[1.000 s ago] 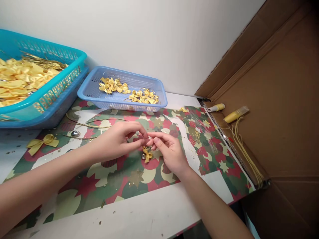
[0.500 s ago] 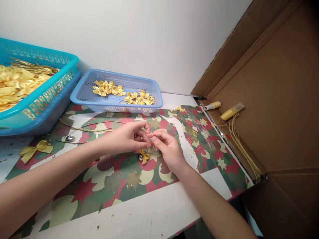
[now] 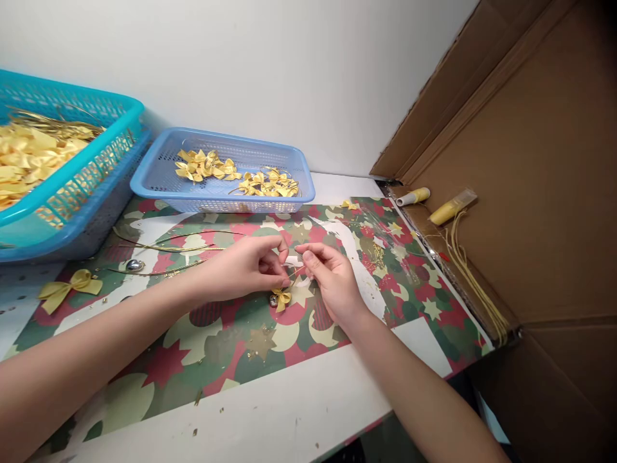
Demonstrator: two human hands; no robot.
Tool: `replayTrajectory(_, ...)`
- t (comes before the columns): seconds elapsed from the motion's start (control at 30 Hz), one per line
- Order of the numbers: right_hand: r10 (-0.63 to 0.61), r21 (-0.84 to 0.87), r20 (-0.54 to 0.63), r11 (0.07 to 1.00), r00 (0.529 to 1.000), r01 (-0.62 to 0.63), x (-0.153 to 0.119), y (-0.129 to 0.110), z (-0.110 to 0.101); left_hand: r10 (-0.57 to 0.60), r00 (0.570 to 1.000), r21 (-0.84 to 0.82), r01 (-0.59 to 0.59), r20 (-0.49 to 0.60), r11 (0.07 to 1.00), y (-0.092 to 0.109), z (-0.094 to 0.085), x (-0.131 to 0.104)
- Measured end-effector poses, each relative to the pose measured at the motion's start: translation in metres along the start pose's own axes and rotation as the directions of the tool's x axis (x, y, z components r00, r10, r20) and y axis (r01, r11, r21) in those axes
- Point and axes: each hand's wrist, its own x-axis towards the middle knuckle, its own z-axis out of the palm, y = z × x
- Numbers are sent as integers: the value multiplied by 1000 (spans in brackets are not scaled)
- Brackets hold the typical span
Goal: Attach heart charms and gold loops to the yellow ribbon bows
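A thin gold cord (image 3: 297, 272) stretches across the short gap between my two hands. My left hand (image 3: 255, 265) is closed, its thumb and fingertips pinching one part of the cord. On the other side, the thumb and index finger of my right hand (image 3: 333, 275) pinch its end. Just below my left fingertips is a small gold ribbon bow (image 3: 282, 300) with a silver bell (image 3: 274, 300) at its side; whether it hangs or rests on the sheet I cannot tell. The patterned sheet (image 3: 180, 366) lies beneath both hands.
A blue basket (image 3: 222, 204) of finished-looking bows stands at the back. Left of it, a turquoise basket (image 3: 116, 128) holds many bows and cords. Loose gold cords (image 3: 164, 247), a silver bell (image 3: 135, 265) and a large bow (image 3: 72, 290) lie left. Cardboard (image 3: 530, 212) walls the right side.
My hands have drawn apart a little, the right one moving rightward, so the cord shows between them. The view has shifted slightly.
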Motion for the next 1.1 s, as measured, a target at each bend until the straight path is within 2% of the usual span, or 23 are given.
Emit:
replayTrajectory(0.23, 18, 65, -81, 998, 997, -13, 2, -2, -4, -31, 999, 87, 32, -14, 996, 3, 0, 0)
replayTrajectory(0.47, 50, 69, -258, 997, 965, -33, 4, -5, -8, -46, 999, 102, 45, 15, 994, 4, -1, -2)
replayTrajectory(0.57, -4, -71, -293, 997, 956, -18, 4, -4, -10, -59, 998, 84, 57, 22, 995, 4, -2, -2)
replayTrajectory(0.67, -230, -395, -307, 914, 923, 96, 0, -5, -11, -72, 997, 63, 70, 31, 996, 3, -2, -1)
replayTrajectory(0.73, -431, -588, -208, 772, 878, 240, -4, -7, -10, -76, 996, 47, 74, 35, 996, 2, -2, -1)
replayTrajectory(0.8, -520, -678, 2, 627, 854, 384, -8, -8, -8, -70, 997, 27, 69, 36, 997, 0, -2, 0)
replayTrajectory(0.87, -480, -700, 211, 534, 852, 474, -11, -9, -6, -50, 998, 21, 49, 29, 999, -1, -2, 1)
replayTrajectory(0.93, -397, -719, 315, 493, 862, 490, -13, -8, -5, -31, 999, 31, 31, 13, 999, -3, -2, 1)
replayTrajectory(1.1, -301, -770, 329, 463, 895, 439, -13, -5, -6, -54, 998, -27, 55, 30, 998, -5, -3, 2)
